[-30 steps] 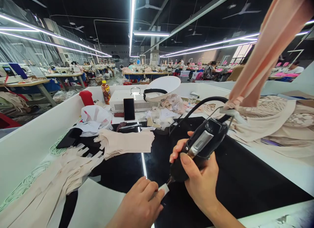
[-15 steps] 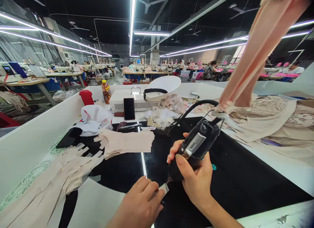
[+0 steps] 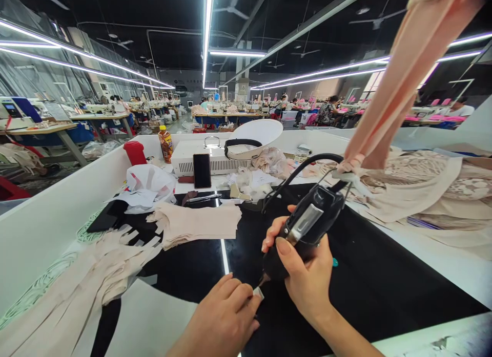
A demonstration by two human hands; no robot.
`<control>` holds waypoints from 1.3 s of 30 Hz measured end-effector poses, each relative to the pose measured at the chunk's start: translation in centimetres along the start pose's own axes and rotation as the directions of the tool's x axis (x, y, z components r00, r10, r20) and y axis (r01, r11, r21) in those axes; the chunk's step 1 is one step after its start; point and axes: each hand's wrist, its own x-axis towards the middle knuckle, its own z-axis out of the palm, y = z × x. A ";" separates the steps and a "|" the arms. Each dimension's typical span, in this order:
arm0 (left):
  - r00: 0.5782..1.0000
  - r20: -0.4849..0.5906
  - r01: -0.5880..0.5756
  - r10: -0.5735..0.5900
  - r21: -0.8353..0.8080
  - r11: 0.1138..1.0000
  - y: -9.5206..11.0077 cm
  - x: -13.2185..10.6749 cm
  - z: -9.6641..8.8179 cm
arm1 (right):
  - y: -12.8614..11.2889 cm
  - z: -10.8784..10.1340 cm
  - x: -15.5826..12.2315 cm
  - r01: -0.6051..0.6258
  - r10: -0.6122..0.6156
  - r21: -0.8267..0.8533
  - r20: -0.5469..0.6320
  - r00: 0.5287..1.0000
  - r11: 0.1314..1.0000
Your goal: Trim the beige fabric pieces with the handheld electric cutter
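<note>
My right hand (image 3: 307, 280) is wrapped round a black corded handheld tool (image 3: 310, 216) with a silver metal plate on its side. The tool tilts down to the left, and its narrow metal tip (image 3: 265, 279) is at a small pale strip (image 3: 258, 294). Whether tip and strip touch, I cannot tell. My left hand (image 3: 225, 313) is closed, pinching that strip between thumb and fingers over the glossy black tabletop (image 3: 369, 280); most of the strip is hidden by the fingers. A pink cloth band (image 3: 400, 90) is tied to the tool's upper end and runs upward.
Stacked beige fabric pieces (image 3: 203, 221) lie beyond my left hand, with long beige strips (image 3: 84, 275) at the left. A phone (image 3: 202, 171) leans on a white metal box (image 3: 188, 154). Beige garment parts (image 3: 418, 188) are heaped at the right. White side walls (image 3: 57, 218) border the table.
My left hand has shifted slightly up and right, and less of the pale strip shows past its fingers. The tool and my right hand have barely moved.
</note>
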 end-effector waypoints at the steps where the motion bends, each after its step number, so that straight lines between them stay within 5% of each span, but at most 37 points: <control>1: 1.000 0.004 -0.002 0.002 -0.001 1.000 0.0 0.0 0.0 | 0.0 0.0 0.0 -0.001 0.001 0.001 -0.003 1.000 1.000; 39: 1.000 -0.002 0.000 0.001 0.052 0.999 0.3 0.1 -0.2 | 0.1 0.1 -0.3 -0.014 0.014 -0.042 0.005 1.000 0.999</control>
